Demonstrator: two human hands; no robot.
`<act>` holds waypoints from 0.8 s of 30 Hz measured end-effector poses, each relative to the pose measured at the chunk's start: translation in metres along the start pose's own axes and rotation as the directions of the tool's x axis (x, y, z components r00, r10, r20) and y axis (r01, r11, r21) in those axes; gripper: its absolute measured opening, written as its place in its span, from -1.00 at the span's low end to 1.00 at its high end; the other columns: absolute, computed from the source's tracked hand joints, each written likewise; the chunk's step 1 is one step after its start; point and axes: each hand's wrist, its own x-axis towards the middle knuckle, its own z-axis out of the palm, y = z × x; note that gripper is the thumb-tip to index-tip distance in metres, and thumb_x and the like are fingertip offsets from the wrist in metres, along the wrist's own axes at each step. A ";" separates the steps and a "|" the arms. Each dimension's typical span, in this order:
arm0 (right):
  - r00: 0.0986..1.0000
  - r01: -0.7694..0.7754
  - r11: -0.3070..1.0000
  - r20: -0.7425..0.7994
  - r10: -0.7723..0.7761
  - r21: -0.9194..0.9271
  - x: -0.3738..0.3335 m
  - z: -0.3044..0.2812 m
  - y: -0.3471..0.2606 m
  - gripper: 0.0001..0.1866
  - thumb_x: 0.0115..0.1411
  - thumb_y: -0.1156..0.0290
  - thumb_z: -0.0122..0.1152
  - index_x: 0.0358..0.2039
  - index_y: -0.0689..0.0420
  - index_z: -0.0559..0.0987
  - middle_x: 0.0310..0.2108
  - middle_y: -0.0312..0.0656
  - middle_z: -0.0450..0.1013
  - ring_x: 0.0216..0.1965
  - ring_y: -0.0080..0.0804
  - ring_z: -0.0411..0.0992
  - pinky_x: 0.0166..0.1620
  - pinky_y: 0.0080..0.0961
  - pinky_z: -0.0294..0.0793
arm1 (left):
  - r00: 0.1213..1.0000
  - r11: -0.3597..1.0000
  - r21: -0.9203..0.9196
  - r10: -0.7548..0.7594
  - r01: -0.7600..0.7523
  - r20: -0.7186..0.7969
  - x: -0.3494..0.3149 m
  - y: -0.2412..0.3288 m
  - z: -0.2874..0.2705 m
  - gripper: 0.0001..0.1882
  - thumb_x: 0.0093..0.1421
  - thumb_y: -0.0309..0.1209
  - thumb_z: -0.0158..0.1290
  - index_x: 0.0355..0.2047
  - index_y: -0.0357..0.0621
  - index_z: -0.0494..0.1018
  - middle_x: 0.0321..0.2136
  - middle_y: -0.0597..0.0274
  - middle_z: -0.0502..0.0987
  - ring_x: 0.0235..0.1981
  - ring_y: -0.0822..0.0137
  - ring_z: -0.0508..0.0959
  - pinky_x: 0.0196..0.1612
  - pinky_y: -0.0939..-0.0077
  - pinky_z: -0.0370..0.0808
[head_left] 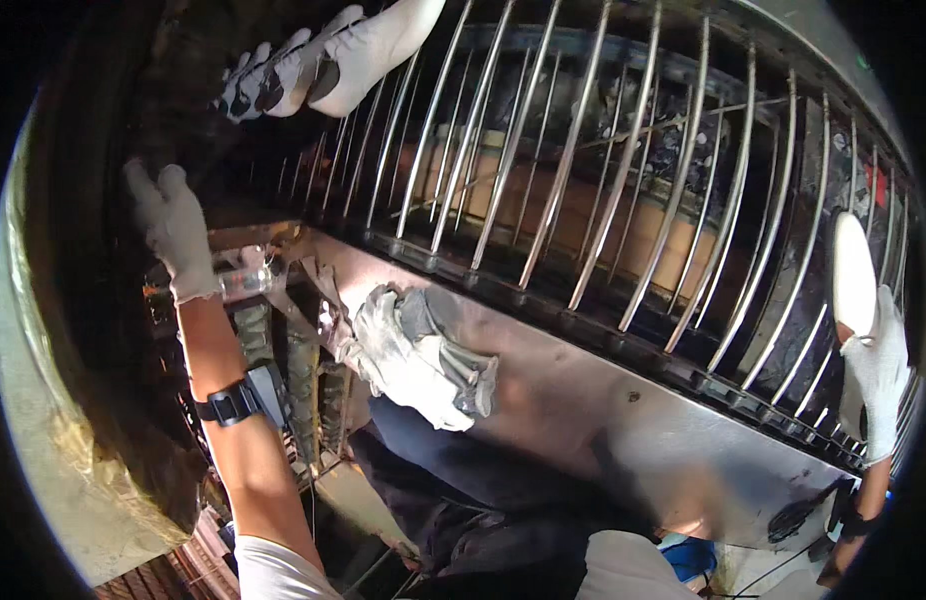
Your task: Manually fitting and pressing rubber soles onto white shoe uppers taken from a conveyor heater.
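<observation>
A large rack of curved metal rods [623,170] is seen spanning the view, with a flat steel panel [603,400] running below it. Brownish box-like shapes [583,215] are glimpsed behind the rods, and a small red label [876,186] is seen at the far right. The left hand [178,235], gloved in white, is laid open against the dark frame [113,200] at the rack's left end. The right hand [873,375], also gloved, is closed around a rod at the right end, just under a pale oval disc [853,275]. A crumpled grey-white glove [423,355] is seen lying on the panel. Another person's gloved hand [323,60] is rested on the rods at the top
</observation>
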 end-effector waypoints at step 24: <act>0.999 -0.023 0.997 0.047 0.027 -0.076 0.021 0.014 0.016 -0.05 0.04 0.22 0.61 0.42 0.34 0.48 0.24 0.24 0.59 0.25 0.09 0.61 0.31 -0.18 0.60 | 0.885 0.724 0.529 0.448 -0.443 0.128 -0.009 0.009 -0.035 -0.41 0.34 -0.43 0.12 0.39 -0.08 0.47 0.50 -0.12 0.33 0.49 -0.23 0.30 0.54 -0.04 0.28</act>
